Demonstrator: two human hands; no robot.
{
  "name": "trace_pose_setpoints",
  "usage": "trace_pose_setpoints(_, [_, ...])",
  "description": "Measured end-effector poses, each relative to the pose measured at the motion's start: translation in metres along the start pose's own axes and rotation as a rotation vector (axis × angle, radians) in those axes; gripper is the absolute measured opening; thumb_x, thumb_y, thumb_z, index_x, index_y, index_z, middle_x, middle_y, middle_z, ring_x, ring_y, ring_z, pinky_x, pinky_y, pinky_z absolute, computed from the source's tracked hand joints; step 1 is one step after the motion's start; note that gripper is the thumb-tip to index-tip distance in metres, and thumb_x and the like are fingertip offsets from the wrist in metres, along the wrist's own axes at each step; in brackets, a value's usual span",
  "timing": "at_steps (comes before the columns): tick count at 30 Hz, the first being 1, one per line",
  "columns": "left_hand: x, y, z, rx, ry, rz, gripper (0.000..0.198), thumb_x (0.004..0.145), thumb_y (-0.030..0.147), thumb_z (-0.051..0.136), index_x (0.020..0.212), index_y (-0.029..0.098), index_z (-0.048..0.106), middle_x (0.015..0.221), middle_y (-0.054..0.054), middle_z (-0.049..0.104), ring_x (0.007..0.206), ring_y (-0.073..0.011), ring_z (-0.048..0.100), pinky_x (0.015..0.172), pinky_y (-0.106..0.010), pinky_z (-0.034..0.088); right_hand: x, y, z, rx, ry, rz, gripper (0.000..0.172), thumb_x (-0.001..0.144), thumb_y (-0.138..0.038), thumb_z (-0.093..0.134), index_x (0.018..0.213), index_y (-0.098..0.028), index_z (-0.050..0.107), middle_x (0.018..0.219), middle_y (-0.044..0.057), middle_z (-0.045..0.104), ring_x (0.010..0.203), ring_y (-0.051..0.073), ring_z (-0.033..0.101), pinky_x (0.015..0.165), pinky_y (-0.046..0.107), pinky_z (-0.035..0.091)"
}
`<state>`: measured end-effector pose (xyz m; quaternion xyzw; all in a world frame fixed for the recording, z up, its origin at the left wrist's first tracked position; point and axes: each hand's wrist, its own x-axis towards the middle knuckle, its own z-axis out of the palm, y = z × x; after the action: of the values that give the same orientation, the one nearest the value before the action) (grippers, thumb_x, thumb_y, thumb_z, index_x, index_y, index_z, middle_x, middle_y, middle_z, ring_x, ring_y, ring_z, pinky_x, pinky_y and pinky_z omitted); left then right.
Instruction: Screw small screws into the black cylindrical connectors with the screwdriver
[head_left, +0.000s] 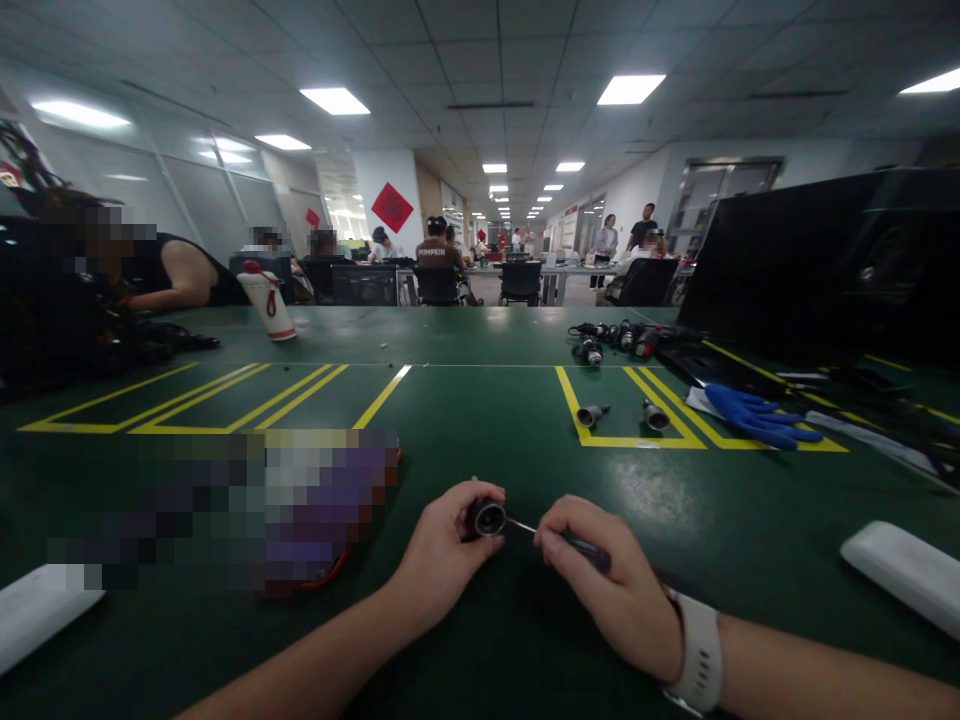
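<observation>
A small dark cylindrical part (490, 517) with a round open end is held between the thumb and fingers of my left hand (450, 545), over the green table. My right hand (611, 580) is closed around the dark handle of a screwdriver (589, 551). Its thin metal shaft points left, and the tip is at or close to the rim of the part; whether they touch is unclear. Beyond my right hand, two similar metal parts, one on the left (592, 415) and one on the right (655, 415), lie within a yellow-taped outline.
A blurred-out object with a red edge (334, 575) lies left of my hands. Blue gloves (757, 415), dark tools (626, 338) and a large black screen (825, 265) are at the right. A white cup (270, 305) stands back left, near a seated person. White objects flank both sides.
</observation>
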<state>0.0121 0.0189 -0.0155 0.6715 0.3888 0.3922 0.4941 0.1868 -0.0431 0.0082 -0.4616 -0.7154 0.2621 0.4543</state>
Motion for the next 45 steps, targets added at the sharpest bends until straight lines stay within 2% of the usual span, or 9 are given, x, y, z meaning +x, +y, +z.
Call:
trace_pose_setpoints(3, [-0.001, 0.0, 0.001, 0.045, 0.015, 0.0, 0.035, 0.06, 0.0, 0.06, 0.089, 0.02, 0.062, 0.101, -0.005, 0.062, 0.094, -0.0216, 0.059, 0.086, -0.036, 0.045, -0.005, -0.002, 0.003, -0.159, 0.005, -0.188, 0.016, 0.083, -0.017, 0.042, 0.071, -0.018, 0.052, 0.067, 0.002, 0.053, 0.066, 0.017, 0.048, 0.065, 0.033, 0.037])
trace_pose_setpoints(5, [-0.001, 0.0, 0.002, 0.054, 0.019, 0.002, 0.034, 0.059, 0.001, 0.06, 0.088, 0.019, 0.062, 0.1, -0.005, 0.062, 0.094, -0.022, 0.059, 0.085, -0.036, 0.045, -0.006, -0.002, 0.004, -0.16, 0.002, -0.201, 0.015, 0.083, -0.016, 0.043, 0.07, -0.018, 0.052, 0.066, 0.002, 0.053, 0.066, 0.017, 0.048, 0.067, 0.034, 0.037])
trace_pose_setpoints(12, [0.0, -0.002, -0.002, -0.017, -0.004, -0.009, 0.036, 0.06, 0.002, 0.063, 0.091, 0.02, 0.062, 0.1, -0.004, 0.063, 0.092, -0.0207, 0.06, 0.082, -0.034, 0.047, 0.007, 0.004, -0.004, 0.193, -0.03, 0.18, 0.022, 0.083, -0.028, 0.045, 0.067, -0.017, 0.055, 0.063, 0.0, 0.052, 0.062, 0.016, 0.049, 0.058, 0.028, 0.038])
trace_pose_setpoints(16, [0.0, -0.002, -0.003, -0.025, -0.007, -0.02, 0.036, 0.06, 0.003, 0.064, 0.092, 0.021, 0.062, 0.102, -0.003, 0.062, 0.094, -0.0205, 0.06, 0.084, -0.034, 0.047, 0.011, 0.008, -0.006, 0.318, -0.019, 0.235, 0.021, 0.083, -0.027, 0.047, 0.067, -0.017, 0.055, 0.062, 0.0, 0.053, 0.063, 0.015, 0.05, 0.061, 0.028, 0.039])
trace_pose_setpoints(25, [0.001, 0.001, -0.001, -0.038, 0.023, -0.002, 0.032, 0.06, 0.005, 0.066, 0.088, 0.019, 0.062, 0.097, -0.004, 0.064, 0.091, -0.0213, 0.061, 0.081, -0.034, 0.048, -0.001, 0.0, 0.001, 0.055, -0.012, 0.007, 0.022, 0.085, -0.027, 0.045, 0.069, -0.018, 0.056, 0.068, 0.001, 0.055, 0.066, 0.016, 0.051, 0.061, 0.028, 0.039])
trace_pose_setpoints(31, [0.0, 0.003, -0.003, -0.033, 0.003, -0.01, 0.033, 0.061, 0.004, 0.064, 0.09, 0.02, 0.061, 0.097, -0.003, 0.064, 0.094, -0.0208, 0.06, 0.083, -0.034, 0.047, 0.006, 0.005, -0.002, 0.238, -0.029, 0.174, 0.022, 0.085, -0.028, 0.047, 0.069, -0.017, 0.057, 0.064, 0.0, 0.055, 0.062, 0.015, 0.05, 0.059, 0.027, 0.038])
trace_pose_setpoints(36, [0.0, 0.007, -0.001, -0.031, 0.013, -0.019, 0.031, 0.061, 0.006, 0.065, 0.089, 0.02, 0.061, 0.097, -0.003, 0.065, 0.093, -0.0211, 0.06, 0.083, -0.035, 0.047, 0.011, 0.01, -0.004, 0.363, 0.003, 0.215, 0.019, 0.084, -0.026, 0.049, 0.07, -0.017, 0.059, 0.063, 0.0, 0.056, 0.064, 0.015, 0.052, 0.063, 0.028, 0.04])
trace_pose_setpoints(40, [0.0, 0.006, -0.001, -0.022, 0.011, -0.019, 0.032, 0.062, 0.007, 0.066, 0.091, 0.02, 0.06, 0.097, -0.003, 0.064, 0.092, -0.0209, 0.061, 0.083, -0.035, 0.048, 0.007, 0.007, -0.002, 0.282, -0.009, 0.174, 0.02, 0.084, -0.028, 0.048, 0.072, -0.017, 0.059, 0.065, 0.0, 0.056, 0.064, 0.015, 0.051, 0.06, 0.027, 0.04])
trace_pose_setpoints(45, [-0.001, 0.003, 0.0, 0.005, 0.015, -0.006, 0.032, 0.063, 0.008, 0.065, 0.092, 0.02, 0.058, 0.095, -0.003, 0.064, 0.091, -0.021, 0.061, 0.082, -0.035, 0.048, 0.0, 0.002, 0.001, 0.099, 0.001, 0.019, 0.021, 0.086, -0.027, 0.046, 0.071, -0.018, 0.057, 0.067, 0.001, 0.055, 0.065, 0.015, 0.051, 0.06, 0.027, 0.039])
